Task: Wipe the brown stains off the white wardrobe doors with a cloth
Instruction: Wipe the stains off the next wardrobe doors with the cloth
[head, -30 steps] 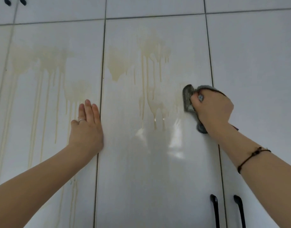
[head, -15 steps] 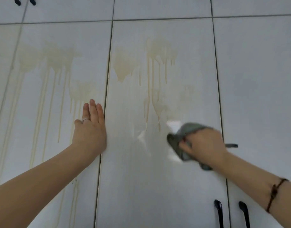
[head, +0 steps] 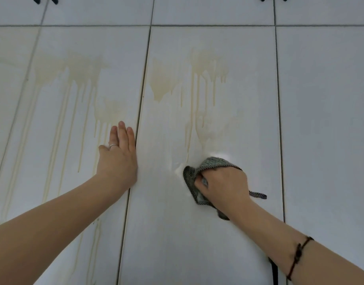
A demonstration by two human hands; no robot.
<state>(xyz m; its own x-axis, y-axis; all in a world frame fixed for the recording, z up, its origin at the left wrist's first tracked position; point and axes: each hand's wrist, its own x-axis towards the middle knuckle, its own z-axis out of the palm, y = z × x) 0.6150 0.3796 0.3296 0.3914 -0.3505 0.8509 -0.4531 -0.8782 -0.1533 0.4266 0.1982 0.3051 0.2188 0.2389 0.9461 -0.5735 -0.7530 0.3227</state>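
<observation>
Head view is showing the right hand (head: 222, 186) nearest, its fingers curling tightly around a bunched grey cloth (head: 212, 162) and pressing it against the middle wardrobe door (head: 197, 243), just below the ends of the drip runs. The left hand (head: 117, 159) is lying flat with straight fingers on the left door (head: 53, 161), touching the seam between the two doors and gripping nothing. The cloth is looking soft, light and limp, with a loose tail trailing out beside the wrist. It is best gathered into a wad in the palm, so that the pad is staying under the fingers. Farther up, brown stains (head: 205, 64) are covering both doors. One second earlier the cloth was sitting higher, beside the lower drips near the door's right edge; it is now lower and more central, while the left hand is keeping the same place.
</observation>
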